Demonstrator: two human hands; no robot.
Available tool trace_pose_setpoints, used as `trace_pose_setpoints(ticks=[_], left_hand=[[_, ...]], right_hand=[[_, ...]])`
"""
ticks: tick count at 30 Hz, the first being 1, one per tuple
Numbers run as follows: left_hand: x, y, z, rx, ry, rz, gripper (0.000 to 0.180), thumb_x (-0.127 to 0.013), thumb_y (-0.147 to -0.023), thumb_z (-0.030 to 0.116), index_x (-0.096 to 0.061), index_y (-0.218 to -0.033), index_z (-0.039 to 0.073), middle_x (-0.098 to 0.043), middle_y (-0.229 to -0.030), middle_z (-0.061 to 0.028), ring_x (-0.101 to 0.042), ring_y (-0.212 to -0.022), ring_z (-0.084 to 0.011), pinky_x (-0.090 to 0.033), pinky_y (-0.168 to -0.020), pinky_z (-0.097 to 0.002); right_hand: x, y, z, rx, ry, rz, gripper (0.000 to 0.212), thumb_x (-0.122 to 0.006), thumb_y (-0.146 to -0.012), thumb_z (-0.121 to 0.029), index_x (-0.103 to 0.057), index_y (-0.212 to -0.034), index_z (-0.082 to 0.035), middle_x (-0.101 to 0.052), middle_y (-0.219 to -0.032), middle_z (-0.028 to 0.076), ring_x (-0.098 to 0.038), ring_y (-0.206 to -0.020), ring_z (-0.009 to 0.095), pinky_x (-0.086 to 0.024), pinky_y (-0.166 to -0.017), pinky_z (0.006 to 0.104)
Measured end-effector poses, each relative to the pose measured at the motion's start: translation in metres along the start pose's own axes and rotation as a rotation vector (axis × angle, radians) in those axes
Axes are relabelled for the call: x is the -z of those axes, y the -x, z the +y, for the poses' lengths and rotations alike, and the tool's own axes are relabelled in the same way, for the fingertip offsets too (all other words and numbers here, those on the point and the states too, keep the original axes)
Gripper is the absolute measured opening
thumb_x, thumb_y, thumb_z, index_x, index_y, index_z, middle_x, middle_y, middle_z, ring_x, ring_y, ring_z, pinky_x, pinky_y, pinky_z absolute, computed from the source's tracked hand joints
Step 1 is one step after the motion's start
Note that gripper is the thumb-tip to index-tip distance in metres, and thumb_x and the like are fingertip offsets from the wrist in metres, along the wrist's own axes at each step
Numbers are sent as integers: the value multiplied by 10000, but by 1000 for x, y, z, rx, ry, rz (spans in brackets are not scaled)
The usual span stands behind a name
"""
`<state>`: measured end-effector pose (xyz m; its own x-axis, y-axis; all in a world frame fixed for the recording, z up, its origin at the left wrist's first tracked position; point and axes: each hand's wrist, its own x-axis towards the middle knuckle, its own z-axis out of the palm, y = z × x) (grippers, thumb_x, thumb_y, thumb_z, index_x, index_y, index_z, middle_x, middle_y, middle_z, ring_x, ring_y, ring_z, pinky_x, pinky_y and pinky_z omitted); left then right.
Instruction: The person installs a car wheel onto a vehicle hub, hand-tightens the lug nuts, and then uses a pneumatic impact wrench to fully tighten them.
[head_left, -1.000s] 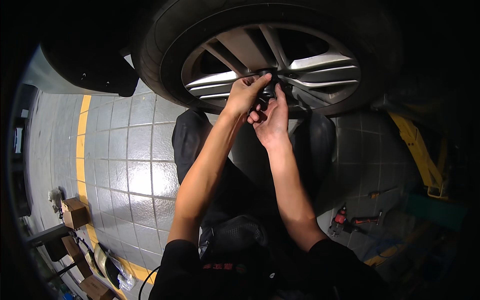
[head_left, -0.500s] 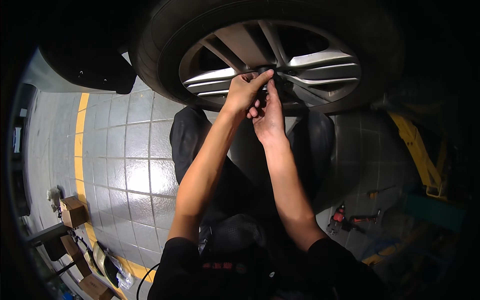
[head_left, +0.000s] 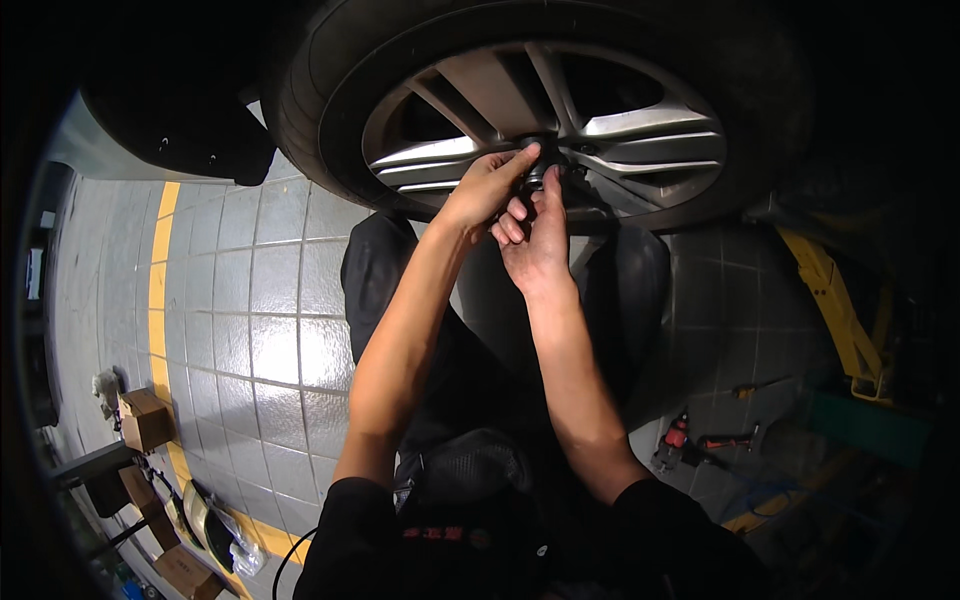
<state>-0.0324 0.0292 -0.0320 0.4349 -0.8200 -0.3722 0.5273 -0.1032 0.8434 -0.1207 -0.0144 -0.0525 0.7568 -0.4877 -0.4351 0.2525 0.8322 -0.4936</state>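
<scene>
A car wheel with a silver multi-spoke rim (head_left: pixel 490 85) and a black tyre (head_left: pixel 335 120) stands in front of me. Both hands meet just below its hub. My left hand (head_left: pixel 488 192) is closed, thumb stretched along a small dark round piece (head_left: pixel 537 180) with a shiny edge. From below, my right hand (head_left: pixel 538 240) has its thumb raised against the same piece and its other fingers curled. The fingers partly cover this piece, and I cannot tell its exact kind or whether it touches the hub.
A yellow metal arm (head_left: pixel 830 295) stands at the right. On the floor there lie a red-and-black power tool (head_left: pixel 675 440), a red-handled tool (head_left: pixel 730 440) and a yellow-handled screwdriver (head_left: pixel 760 387). Cardboard boxes (head_left: pixel 147 420) sit at the lower left, by a yellow floor line (head_left: pixel 158 300).
My right thumb has come down and away from the left thumb, and the dark round piece now shows between the hands. The left thumb has shifted slightly left.
</scene>
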Motion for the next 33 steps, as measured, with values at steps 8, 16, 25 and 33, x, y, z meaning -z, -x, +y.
trace_pose_setpoints(ticks=[8,16,25,33], left_hand=[[6,-8,0,-14,86,-17,409,-571,-909,344,-472,-654,40,-501,-484,-28,-542,-343,-150,-419,-245,-268],[6,-9,-1,-78,-28,43,401,-584,-894,379,-525,-724,20,-616,-593,-127,-550,-341,-169,-420,-251,-262],[16,-14,-4,130,97,-73,470,-547,-896,448,-434,-711,31,-553,-478,-143,-550,-320,-243,-438,-239,-293],[-5,-13,8,99,-324,205,506,-576,-859,507,-553,-861,1,-542,-499,-58,-487,-279,-141,-341,-210,-221]], right_hand=[[8,-4,2,-35,-45,-220,480,-305,-948,-548,-474,-746,-147,-330,-482,-63,-292,-359,85,-277,-436,230],[-3,-2,-10,-47,169,-94,518,-352,-920,-592,-374,-679,-135,-327,-488,-41,-308,-387,89,-260,-437,245],[5,-17,-5,-32,190,-140,564,-386,-882,-648,-460,-751,-104,-285,-459,-67,-246,-325,75,-230,-383,228],[14,-25,7,-135,-153,-281,588,-398,-826,-722,-395,-776,-135,-312,-464,-48,-350,-381,132,-305,-450,271]])
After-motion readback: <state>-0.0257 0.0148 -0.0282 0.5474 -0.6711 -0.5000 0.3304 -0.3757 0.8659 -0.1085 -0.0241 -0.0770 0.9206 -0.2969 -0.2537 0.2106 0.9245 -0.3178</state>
